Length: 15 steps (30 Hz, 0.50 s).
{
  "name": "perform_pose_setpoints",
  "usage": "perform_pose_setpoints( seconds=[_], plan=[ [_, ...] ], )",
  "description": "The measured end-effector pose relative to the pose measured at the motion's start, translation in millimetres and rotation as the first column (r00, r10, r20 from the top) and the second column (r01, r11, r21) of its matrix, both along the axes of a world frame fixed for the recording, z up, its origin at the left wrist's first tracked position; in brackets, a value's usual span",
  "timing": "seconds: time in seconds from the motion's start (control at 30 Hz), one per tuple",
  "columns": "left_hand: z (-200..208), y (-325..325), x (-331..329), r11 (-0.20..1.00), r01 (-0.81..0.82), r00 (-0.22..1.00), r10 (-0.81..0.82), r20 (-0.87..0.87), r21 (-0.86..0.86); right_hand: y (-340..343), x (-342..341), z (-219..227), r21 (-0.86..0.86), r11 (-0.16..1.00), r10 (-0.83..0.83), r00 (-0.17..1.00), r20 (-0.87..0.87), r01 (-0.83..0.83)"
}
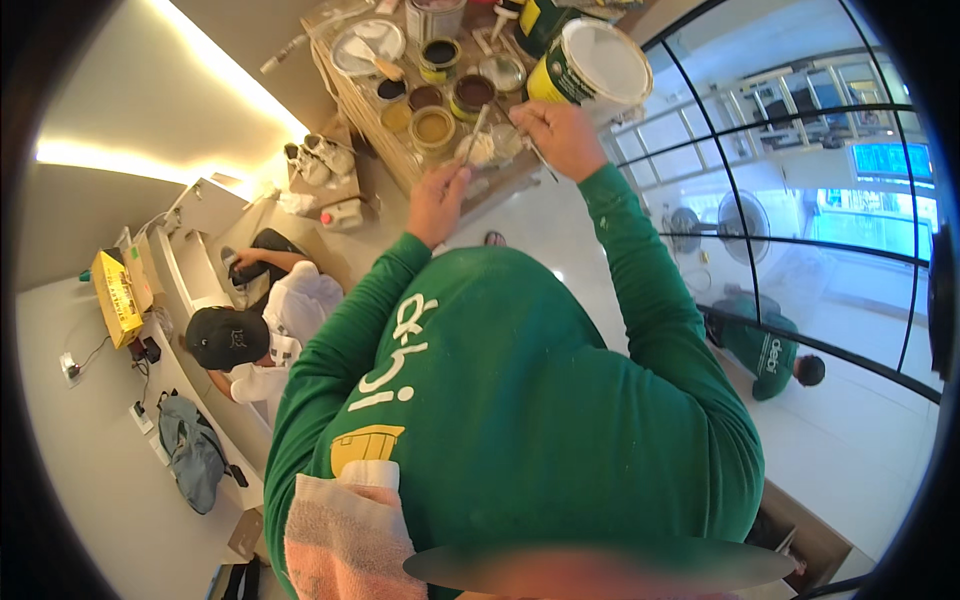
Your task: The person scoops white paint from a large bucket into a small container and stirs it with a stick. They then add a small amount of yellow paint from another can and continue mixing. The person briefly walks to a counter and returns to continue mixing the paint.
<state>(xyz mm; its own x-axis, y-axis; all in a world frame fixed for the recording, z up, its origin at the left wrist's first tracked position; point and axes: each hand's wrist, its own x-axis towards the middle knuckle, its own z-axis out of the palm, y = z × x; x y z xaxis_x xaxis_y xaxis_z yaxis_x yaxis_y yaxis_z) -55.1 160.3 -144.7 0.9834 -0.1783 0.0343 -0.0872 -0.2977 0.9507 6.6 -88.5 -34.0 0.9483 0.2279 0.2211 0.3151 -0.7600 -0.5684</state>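
My left hand (437, 203) is closed on a thin pale stick-like tool (478, 126) that points up over the table's front edge. My right hand (565, 138) pinches a thin dark stick (544, 162) with its fingertips; the kind of either tool is too small to make out. Between the hands lies a whitish crumpled lump (492, 148) on clear plastic. Just beyond them stand open tins, one of ochre paint (433, 127) and one of dark brown paint (471, 93). A big white-lidded paint bucket (598, 62) stands beside my right hand.
The wooden table (350, 100) also carries a white lid with a putty knife (378, 60) and several small tins. At left a person in a white shirt (300, 305) crouches near sneakers on a box (322, 160). A black-framed glass partition (735, 190) runs along the right.
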Motion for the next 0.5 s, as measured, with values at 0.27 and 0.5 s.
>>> perform_pose_setpoints(
  seconds=[0.27,0.5],
  plan=[
    [5.4,-4.7,1.1,1.000,-0.024,1.000,0.024,-0.002,0.004,-0.7,1.0,-3.5,0.169,0.985,-0.050,0.998,0.032,0.044],
    [13.3,-3.0,-0.6,0.999,0.004,0.996,0.001,-0.092,0.047,-1.0,-0.6,2.9,-0.005,0.998,-0.063,0.998,0.004,0.063]
  ],
)
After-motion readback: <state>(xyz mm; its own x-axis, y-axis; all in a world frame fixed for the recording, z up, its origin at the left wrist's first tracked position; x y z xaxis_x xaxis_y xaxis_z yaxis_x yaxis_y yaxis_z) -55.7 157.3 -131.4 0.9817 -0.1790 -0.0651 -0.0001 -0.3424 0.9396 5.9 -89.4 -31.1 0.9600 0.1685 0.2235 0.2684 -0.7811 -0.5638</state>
